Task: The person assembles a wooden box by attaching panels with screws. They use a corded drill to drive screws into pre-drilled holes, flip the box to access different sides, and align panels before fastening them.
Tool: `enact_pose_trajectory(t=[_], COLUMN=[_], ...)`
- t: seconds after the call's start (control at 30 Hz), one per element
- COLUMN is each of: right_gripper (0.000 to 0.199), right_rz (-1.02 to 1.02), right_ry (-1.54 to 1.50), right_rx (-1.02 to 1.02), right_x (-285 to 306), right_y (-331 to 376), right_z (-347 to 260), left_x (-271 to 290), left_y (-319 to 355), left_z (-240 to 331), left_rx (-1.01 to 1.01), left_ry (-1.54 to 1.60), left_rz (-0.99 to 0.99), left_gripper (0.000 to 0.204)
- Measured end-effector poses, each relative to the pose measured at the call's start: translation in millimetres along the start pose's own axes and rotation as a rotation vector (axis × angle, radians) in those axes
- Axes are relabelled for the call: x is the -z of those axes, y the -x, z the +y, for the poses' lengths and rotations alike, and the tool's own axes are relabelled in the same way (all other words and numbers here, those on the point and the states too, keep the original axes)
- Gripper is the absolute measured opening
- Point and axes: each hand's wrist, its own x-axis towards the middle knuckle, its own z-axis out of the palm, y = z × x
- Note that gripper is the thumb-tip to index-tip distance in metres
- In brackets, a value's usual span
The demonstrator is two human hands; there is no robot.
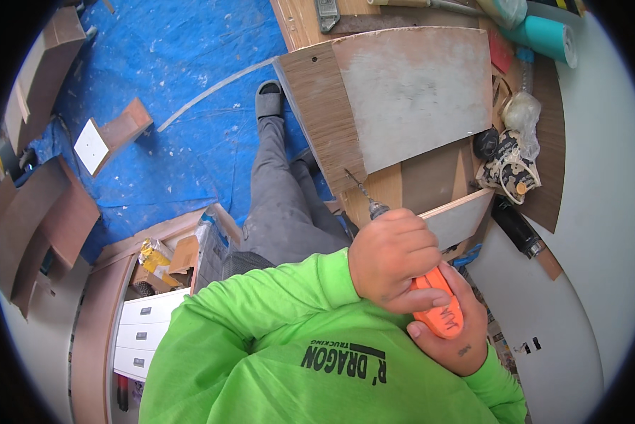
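An orange power drill (439, 305) is held in front of my chest, its bit (358, 182) pointing away from me. My left hand (395, 258) wraps over the front of the drill, just behind the chuck (378, 209). Around the orange rear end closes my right hand (461, 336), with much of the drill's body hidden between both palms. The bit's tip is over or at the near corner of a brown wood-grain strip (324, 116) along a whitish panel (416, 92); I cannot tell whether it touches. A small dark hole shows near the strip's far end.
A blue sheet (197, 92) covers the floor at left, with an L-shaped wooden piece (123, 127) on it. Curved wooden parts (42, 219) stand far left. White drawers (144, 336) are near left. A black bottle (515, 222), a patterned bag (508, 166) and a teal roll (547, 41) lie right.
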Motion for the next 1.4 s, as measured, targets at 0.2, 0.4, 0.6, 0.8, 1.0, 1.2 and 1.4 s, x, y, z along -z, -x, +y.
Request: enact_pose_trajectory(t=[0.2, 0.4, 0.6, 0.8, 1.0, 1.2, 1.4], right_gripper=[0.09, 0.09, 0.097, 0.105, 0.103, 0.102, 0.103], right_rz=[-0.004, -0.03, -0.073, -0.15, -0.092, -0.092, -0.098], right_ry=[0.003, -0.006, -0.031, -0.107, 0.01, -0.012, -0.037], right_rx=[-0.027, -0.05, -0.121, -0.084, -0.078, -0.143, -0.183], right_x=[3, 7, 19, 24, 16, 19, 21], right_y=[-3, -8, -10, -5, -6, -10, -9], right_z=[-7, -14, -23, -17, -20, -26, -27], left_x=[1, 7, 6, 12, 14, 15, 17], left_y=[-2, -5, -8, -11, -11, -13, -16], left_z=[-1, -1, -4, -2, -2, -3, -2], left_rx=[0.004, -0.011, 0.031, 0.057, 0.077, 0.088, 0.086], left_ry=[-0.008, -0.022, 0.015, 0.011, 0.03, 0.055, 0.06], left_rz=[-0.03, -0.022, -0.057, -0.067, -0.045, -0.015, -0.03], left_gripper=[0.045, 0.045, 0.042, 0.042, 0.041, 0.04, 0.039])
